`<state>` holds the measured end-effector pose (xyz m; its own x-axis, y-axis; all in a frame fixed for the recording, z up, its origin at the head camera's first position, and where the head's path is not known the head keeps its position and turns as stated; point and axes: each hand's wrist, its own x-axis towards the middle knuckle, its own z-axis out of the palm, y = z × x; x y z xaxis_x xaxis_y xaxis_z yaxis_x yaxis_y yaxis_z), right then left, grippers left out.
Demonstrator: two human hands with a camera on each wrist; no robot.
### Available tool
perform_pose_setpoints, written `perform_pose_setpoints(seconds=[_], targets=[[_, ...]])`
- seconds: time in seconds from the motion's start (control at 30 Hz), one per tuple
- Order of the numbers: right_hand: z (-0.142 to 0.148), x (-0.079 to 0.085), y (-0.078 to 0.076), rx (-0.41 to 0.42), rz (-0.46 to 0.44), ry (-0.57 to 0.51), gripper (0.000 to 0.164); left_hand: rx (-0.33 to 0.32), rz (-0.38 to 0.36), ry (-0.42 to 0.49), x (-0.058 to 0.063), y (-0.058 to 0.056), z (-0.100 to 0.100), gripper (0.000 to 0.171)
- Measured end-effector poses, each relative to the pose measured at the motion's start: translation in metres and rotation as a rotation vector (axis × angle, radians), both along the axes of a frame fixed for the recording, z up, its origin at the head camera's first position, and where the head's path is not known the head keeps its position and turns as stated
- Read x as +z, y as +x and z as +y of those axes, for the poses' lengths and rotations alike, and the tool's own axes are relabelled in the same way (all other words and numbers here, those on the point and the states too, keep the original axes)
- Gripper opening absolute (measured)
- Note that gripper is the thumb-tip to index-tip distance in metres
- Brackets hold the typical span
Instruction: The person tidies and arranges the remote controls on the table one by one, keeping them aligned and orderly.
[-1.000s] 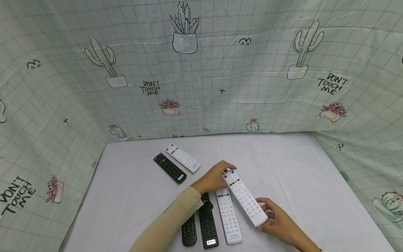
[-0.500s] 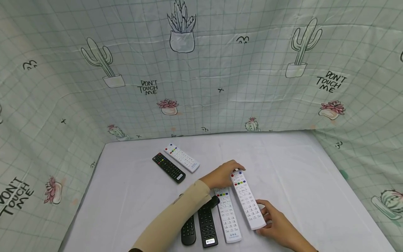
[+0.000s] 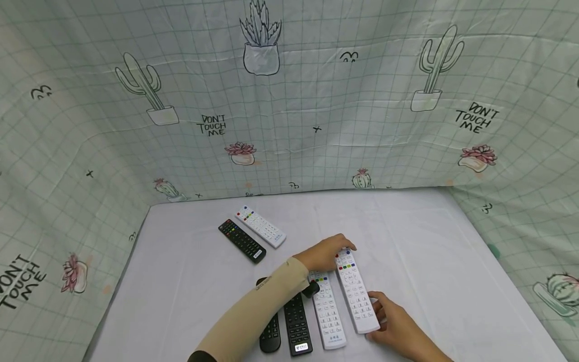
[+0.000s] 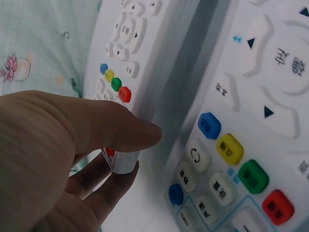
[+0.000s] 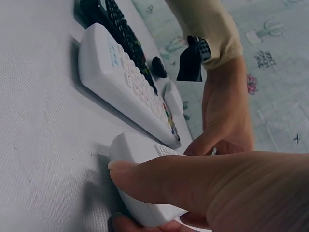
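A white remote control with coloured buttons is between both hands. My left hand grips its far end; in the left wrist view the thumb crosses that end and fingers curl beneath. At the near end my right hand holds the same remote, its thumb along the side in the right wrist view. Just left lies a second white remote control, roughly parallel and a small gap away. Beside that are a black remote control and another black remote control, partly hidden by the left sleeve.
Farther back on the white tabletop, a black remote control and a white remote control lie slanted side by side. A patterned cloth rises behind the table and along both sides.
Both hands have turned the held white remote from a slant to nearly parallel with its white neighbour. Its far end swung right and it came down nearer the table.
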<state>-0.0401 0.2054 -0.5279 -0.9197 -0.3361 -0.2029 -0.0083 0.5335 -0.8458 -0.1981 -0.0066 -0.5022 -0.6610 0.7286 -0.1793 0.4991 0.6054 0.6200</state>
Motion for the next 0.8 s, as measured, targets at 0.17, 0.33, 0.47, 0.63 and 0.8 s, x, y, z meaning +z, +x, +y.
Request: perform_pose_setpoints(seconds=[0.17,0.33,0.47,0.63,0.8], targets=[[-0.001,0.002,0.0,0.017,-0.002,0.009,0.082,-0.012,0.004,-0.013,-0.003,0.0,0.002,0.063],[-0.002,0.003,0.0,0.023,-0.015,0.005,0.084,-0.011,-0.005,-0.033,-0.007,0.0,0.004,0.067],[-0.003,0.002,0.001,0.04,0.015,-0.002,0.083,-0.006,0.002,-0.041,-0.009,0.0,0.005,0.068],[-0.005,0.003,0.001,0.028,0.001,0.024,0.084,0.0,0.012,-0.052,-0.011,0.001,0.006,0.066],[-0.006,0.005,0.0,0.038,0.008,0.052,0.084,0.007,0.035,-0.087,-0.012,0.003,0.006,0.064]])
